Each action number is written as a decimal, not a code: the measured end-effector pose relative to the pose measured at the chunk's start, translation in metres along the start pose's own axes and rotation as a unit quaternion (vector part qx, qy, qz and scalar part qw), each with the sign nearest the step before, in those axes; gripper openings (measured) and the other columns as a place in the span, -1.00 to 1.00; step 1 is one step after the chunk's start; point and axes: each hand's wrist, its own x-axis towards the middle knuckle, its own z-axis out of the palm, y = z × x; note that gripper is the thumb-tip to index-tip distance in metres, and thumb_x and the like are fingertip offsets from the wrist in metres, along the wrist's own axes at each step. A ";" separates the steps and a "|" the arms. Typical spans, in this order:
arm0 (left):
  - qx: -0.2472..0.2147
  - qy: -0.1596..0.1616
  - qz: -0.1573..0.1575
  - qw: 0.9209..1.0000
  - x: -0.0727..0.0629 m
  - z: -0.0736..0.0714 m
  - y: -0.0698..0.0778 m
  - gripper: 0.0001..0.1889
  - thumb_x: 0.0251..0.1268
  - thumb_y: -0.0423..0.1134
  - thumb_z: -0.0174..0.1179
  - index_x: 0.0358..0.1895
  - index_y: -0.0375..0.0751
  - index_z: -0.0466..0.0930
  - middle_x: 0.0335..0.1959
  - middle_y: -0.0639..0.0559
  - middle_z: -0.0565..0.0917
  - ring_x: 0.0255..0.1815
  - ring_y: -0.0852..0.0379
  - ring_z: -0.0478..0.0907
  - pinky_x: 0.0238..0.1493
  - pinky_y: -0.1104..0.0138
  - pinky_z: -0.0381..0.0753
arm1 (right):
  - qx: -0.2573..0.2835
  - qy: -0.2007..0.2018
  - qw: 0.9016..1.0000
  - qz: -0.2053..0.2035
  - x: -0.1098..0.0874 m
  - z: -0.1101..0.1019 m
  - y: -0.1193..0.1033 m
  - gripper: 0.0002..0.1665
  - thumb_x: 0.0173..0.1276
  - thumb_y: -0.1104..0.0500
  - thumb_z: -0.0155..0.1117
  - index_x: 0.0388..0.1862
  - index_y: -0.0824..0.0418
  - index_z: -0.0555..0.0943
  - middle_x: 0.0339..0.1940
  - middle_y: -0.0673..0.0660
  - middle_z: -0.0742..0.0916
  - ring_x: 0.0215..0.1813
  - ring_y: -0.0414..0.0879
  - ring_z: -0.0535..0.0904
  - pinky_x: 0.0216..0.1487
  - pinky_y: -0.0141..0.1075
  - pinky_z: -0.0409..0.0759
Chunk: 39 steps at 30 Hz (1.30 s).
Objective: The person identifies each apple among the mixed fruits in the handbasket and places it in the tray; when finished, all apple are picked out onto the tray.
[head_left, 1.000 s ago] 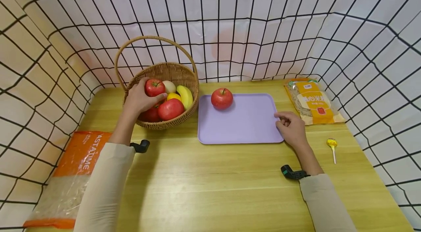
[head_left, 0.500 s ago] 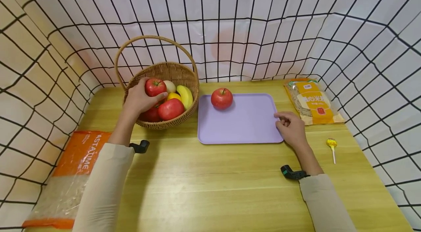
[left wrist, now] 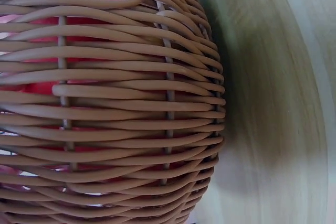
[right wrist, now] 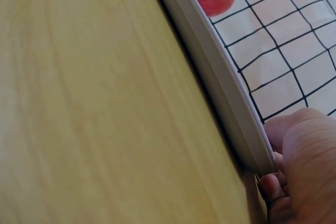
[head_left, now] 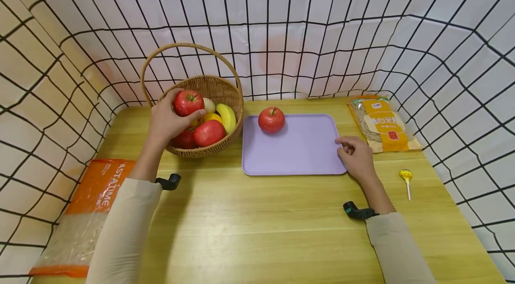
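Note:
In the head view my left hand [head_left: 166, 118] grips a red apple [head_left: 188, 103] at the top of the fruit in a wicker basket [head_left: 201, 153]. Below that apple sit another red apple [head_left: 209, 133], a yellow fruit [head_left: 212, 117], a pale round fruit [head_left: 208, 105] and a banana [head_left: 227, 117]. The left wrist view is filled by the basket's woven side [left wrist: 110, 103], which hides most of the hand. My right hand [head_left: 357, 157] pinches the right rim of a lilac tray [head_left: 297, 152]. One red apple [head_left: 271, 120] rests on the tray's far left part.
An orange-and-clear bag [head_left: 86, 212] lies at the left, partly under the left sleeve. At the back right is a yellow food packet [head_left: 384, 125], with a yellow lollipop [head_left: 406, 175] nearer the front. Grid-patterned cloth [head_left: 281, 29] surrounds the wooden table [head_left: 257, 230].
The left hand has raised the apple slightly, away from the fruit under it. My right hand and the tray stay where they were.

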 end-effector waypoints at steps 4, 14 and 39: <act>-0.017 0.011 0.008 1.000 -0.002 0.000 0.001 -0.06 0.04 0.32 0.47 0.49 0.04 0.35 0.34 -0.15 0.55 0.34 -0.21 0.48 0.29 -0.19 0.55 | -0.003 0.004 1.000 -0.006 0.000 0.000 0.000 -0.73 0.37 0.30 0.28 0.01 0.26 0.77 -0.21 0.19 0.65 -0.29 -0.08 0.44 -0.35 -0.50 0.34; -0.044 0.030 0.049 0.997 -0.013 0.001 0.014 -0.11 -0.04 0.30 0.53 0.41 0.15 0.45 0.26 -0.04 0.61 0.12 -0.07 0.60 0.16 -0.08 0.64 | 0.005 0.008 1.000 -0.009 -0.002 0.002 -0.001 -0.73 0.35 0.33 0.29 -0.01 0.28 0.77 -0.15 0.23 0.68 -0.29 -0.08 0.44 -0.36 -0.57 0.33; -0.185 -0.070 0.107 0.974 -0.029 0.053 0.098 -0.19 -0.05 0.30 0.54 0.38 0.40 0.48 0.20 0.15 0.64 -0.01 0.04 0.65 -0.04 0.14 0.76 | 0.006 0.002 1.000 -0.007 -0.002 -0.002 -0.004 -0.71 0.37 0.31 0.28 0.02 0.29 0.76 -0.14 0.23 0.68 -0.30 -0.10 0.43 -0.36 -0.55 0.33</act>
